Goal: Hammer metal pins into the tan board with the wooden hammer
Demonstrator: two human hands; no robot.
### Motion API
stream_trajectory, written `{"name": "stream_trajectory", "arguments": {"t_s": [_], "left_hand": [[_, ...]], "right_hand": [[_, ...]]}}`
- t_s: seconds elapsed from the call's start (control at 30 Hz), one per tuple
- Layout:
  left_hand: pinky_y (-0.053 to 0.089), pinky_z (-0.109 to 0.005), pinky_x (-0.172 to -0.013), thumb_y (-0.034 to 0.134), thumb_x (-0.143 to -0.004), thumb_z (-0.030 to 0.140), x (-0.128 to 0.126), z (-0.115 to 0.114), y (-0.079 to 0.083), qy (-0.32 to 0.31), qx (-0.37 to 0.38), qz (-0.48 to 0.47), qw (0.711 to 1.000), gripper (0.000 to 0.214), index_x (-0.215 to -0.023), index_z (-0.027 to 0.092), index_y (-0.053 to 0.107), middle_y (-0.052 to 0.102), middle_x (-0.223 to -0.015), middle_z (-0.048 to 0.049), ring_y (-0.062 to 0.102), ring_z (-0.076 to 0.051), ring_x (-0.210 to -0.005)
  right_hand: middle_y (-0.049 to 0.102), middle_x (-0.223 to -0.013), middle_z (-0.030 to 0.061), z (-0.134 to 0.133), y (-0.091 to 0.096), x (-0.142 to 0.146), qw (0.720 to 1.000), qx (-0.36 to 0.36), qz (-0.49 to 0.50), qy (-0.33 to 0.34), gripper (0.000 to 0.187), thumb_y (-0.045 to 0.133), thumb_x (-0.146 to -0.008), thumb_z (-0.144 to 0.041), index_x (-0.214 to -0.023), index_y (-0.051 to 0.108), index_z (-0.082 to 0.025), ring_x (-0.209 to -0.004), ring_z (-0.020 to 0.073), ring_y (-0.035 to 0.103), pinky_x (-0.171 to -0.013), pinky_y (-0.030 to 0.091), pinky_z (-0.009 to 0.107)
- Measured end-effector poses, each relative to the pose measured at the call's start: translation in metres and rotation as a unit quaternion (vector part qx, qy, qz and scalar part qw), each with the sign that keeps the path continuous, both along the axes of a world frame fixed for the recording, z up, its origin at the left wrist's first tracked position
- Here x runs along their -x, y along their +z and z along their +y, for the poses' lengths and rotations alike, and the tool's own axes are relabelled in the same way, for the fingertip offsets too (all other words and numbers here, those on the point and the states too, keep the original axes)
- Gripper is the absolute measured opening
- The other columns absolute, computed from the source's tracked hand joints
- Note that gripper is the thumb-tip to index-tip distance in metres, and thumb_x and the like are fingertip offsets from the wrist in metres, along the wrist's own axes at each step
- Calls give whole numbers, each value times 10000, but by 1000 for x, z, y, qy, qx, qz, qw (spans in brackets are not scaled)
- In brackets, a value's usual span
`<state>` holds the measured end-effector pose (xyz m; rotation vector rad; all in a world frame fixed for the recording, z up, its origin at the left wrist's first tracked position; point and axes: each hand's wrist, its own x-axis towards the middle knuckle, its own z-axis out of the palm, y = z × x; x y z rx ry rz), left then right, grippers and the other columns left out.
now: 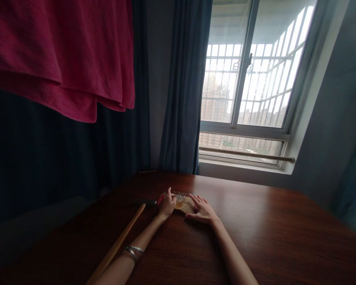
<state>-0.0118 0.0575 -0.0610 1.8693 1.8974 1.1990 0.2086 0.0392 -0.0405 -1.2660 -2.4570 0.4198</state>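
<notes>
A small wooden kalimba (184,202) with metal tines lies on the dark wooden table (269,237), far from me. My left hand (167,206) curls around its left end, thumb on top near the tines. My right hand (202,210) rests on its right side with fingers stretched out flat over the body and the thumb against the near edge. A metal bracelet (133,251) sits on my left wrist. A small red thing (159,197) peeks out behind my left hand.
A long wooden stick (118,243) with a dark head (145,202) lies on the table left of my left arm. Dark blue curtains (184,87) hang beside a barred window (255,79). A red cloth (62,55) hangs at top left.
</notes>
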Motion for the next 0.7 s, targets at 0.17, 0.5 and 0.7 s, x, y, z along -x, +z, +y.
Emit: {"name": "stream_trajectory", "arguments": {"t_s": [0.17,0.5,0.7], "left_hand": [[418,-231,-811,483,-765,148,10,5,4,-11,7,5,1000,272,-1012,149,596,677,-928,-55,607,-152,-893],[437,-235,-747,506,-757,175,19,0,7,-54,6,-13,998,168,-819,142,658,678,-835,-46,610,-146,-785],[419,-250,-741,533,-742,202,20,3,-1,-50,-19,30,998,153,-765,143,673,657,-808,-50,590,-153,-778]], "right_hand": [[212,-1470,54,3,0,-4,1000,7,-12,-1,873,538,-645,-664,-1382,211,-330,-1345,277,106,-1058,103,447],[444,-1331,78,-2,-10,28,990,-78,112,-21,532,566,-729,-474,-1212,510,-257,-1251,229,338,-1014,275,355],[607,-1053,77,-1,-25,55,967,-130,195,-104,263,423,-825,-211,-1017,602,-202,-1025,176,519,-921,364,299]]}}
